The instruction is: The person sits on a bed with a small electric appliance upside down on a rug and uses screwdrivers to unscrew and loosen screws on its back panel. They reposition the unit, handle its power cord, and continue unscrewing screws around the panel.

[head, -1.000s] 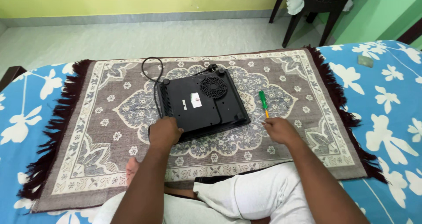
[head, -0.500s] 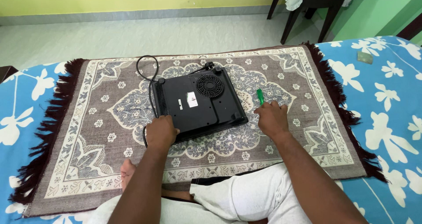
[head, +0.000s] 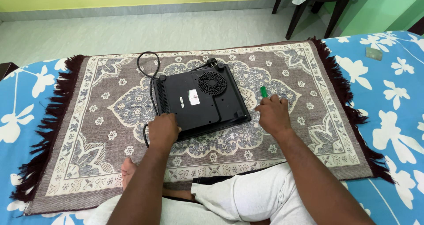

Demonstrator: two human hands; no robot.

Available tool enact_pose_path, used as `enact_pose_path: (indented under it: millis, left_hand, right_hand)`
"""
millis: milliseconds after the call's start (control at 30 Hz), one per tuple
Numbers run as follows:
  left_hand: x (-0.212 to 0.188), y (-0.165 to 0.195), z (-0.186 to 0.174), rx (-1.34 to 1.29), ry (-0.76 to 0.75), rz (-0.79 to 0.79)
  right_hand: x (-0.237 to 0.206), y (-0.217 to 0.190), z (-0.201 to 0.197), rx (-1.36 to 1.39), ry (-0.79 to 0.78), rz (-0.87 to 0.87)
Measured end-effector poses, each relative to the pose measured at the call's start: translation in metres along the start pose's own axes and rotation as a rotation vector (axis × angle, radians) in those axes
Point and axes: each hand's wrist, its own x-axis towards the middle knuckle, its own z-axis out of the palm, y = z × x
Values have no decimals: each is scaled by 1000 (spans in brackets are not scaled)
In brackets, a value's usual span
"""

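Since a moment ago the right hand (head: 273,114) has curled onto the green-handled screwdriver (head: 263,91), while the left hand (head: 164,129) clamps the near corner of the upturned black cooktop (head: 198,99), seemingly rigid and weighty.

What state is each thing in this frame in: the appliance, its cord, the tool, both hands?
Black induction cooktop: upside down on the rug, fan vent facing up.
Power cord: loose, looped on the rug, plug not visible.
Green-handled screwdriver: lying on the rug, mostly covered.
Left hand: resting on the cooktop's near corner.
Right hand: closing over the screwdriver.
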Motion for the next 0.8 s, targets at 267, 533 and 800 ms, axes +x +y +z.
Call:
enact_pose_path:
  millis: [267,533,800]
  left_hand:
    - [-1,0,2,-14,41,28]
    - [-1,3,-4,-19,10,7]
    - [-1,3,-7,-60,-18,-16]
  right_hand:
    - [6,-8,1,-160,-70,-98]
    - [12,27,26,279,-240,285]
    - [13,44,54,820,-377,459]
